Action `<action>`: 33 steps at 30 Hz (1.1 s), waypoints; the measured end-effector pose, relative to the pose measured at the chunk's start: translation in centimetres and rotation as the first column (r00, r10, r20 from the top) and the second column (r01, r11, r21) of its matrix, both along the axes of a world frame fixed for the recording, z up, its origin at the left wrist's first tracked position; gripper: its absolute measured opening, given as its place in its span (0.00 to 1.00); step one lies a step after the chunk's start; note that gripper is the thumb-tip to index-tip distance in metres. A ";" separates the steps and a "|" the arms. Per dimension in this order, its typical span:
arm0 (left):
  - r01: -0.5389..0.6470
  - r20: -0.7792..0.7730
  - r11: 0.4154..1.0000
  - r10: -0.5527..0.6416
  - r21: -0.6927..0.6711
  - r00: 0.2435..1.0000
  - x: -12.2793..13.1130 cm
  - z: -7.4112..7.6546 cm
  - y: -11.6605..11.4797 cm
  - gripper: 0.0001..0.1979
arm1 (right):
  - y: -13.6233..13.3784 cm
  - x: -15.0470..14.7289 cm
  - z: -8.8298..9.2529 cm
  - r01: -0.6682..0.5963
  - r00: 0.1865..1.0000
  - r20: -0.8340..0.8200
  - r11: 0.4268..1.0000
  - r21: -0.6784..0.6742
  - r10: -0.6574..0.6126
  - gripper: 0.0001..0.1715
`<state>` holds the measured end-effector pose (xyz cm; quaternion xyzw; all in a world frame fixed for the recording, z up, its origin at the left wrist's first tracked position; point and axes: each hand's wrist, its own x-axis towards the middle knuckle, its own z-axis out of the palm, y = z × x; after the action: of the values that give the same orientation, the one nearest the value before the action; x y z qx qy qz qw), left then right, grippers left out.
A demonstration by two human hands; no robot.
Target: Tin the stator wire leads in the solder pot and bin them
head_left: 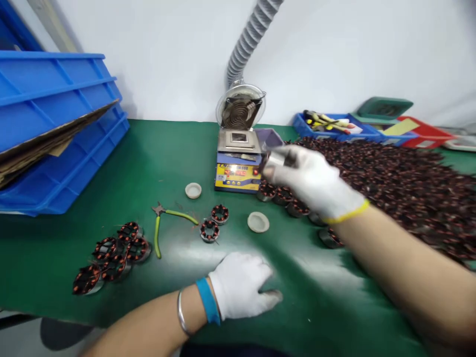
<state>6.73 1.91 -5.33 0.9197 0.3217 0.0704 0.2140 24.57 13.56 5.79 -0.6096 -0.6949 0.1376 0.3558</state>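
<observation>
My right hand (316, 183), in a white glove with a yellow cuff, is closed around a motor stator (274, 161), lifted beside the front right corner of a soldering pot (238, 177). The fingers partly cover this stator. Below that hand, several stators (297, 208) stand in a row. My left hand (243, 287), also gloved, rests on the green table with its thumb and fingers apart and nothing in it. Beyond it lie two stators, one of them in front (209, 231), and a shallow white dish (258, 222).
Green-handled cutters (158, 228) lie spread left of centre, near a cluster of stators (115, 253). Another small dish (193, 190) sits by the pot. Blue crates (59, 99) stand left. A large stator pile (401, 183) covers the right, before tool bins (334, 130). A duct (253, 37) hangs behind.
</observation>
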 end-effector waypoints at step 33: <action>0.026 0.420 0.732 0.360 -0.680 0.833 0.4 -0.8 -2.1 0.38 | -16.1 6.2 -10.9 -0.014 1.000 -0.024 0.996 0.085 0.016 0.17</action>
<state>7.10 -0.15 -6.17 0.6932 0.3390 0.2202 0.5968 30.80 -2.58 -5.11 -0.5869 -0.7004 0.1183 0.3887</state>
